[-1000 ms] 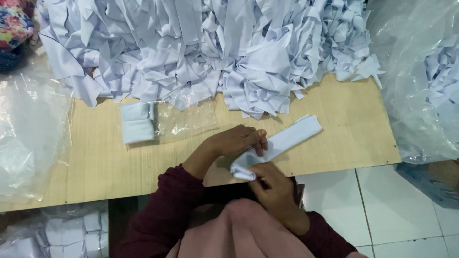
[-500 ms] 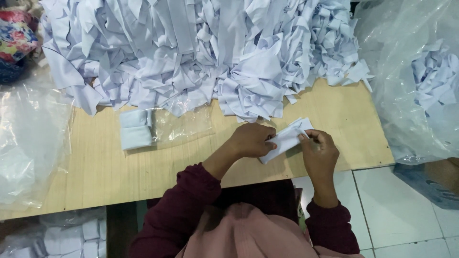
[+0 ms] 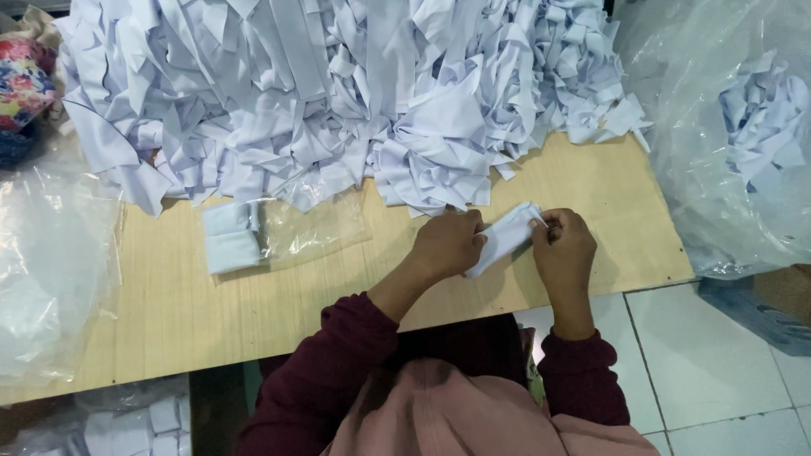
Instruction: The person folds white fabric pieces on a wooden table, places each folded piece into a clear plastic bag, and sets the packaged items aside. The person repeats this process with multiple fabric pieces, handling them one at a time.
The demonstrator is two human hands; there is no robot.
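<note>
Heap: a large tangled pile of white fabric strips (image 3: 338,93) was spread along the far side of the tabletop, evidently kept within reach as stock.
Tabletop: a pale wooden board (image 3: 160,304) was left bare along its near edge, apparently as working room for the hands.
Bags: a big clear plastic bag with more white strips inside (image 3: 735,127) was stood to the right, and another clear plastic sheet (image 3: 51,279) was draped over the left end.
Packet: a small clear plastic pouch with a flat stack of folded white pieces at its left end (image 3: 253,238) was laid just below the heap, well apart from the hands.
Strip: a short folded strip of white fabric (image 3: 505,236) was held just above the tabletop's near right part, between the two hands, seemingly so it could be folded flat.
Left hand: the left hand (image 3: 446,245) was closed, its grip pinching the strip's lower end.
Right hand: the right hand (image 3: 564,253) was curled, its grip pinching the strip's upper end.
</note>
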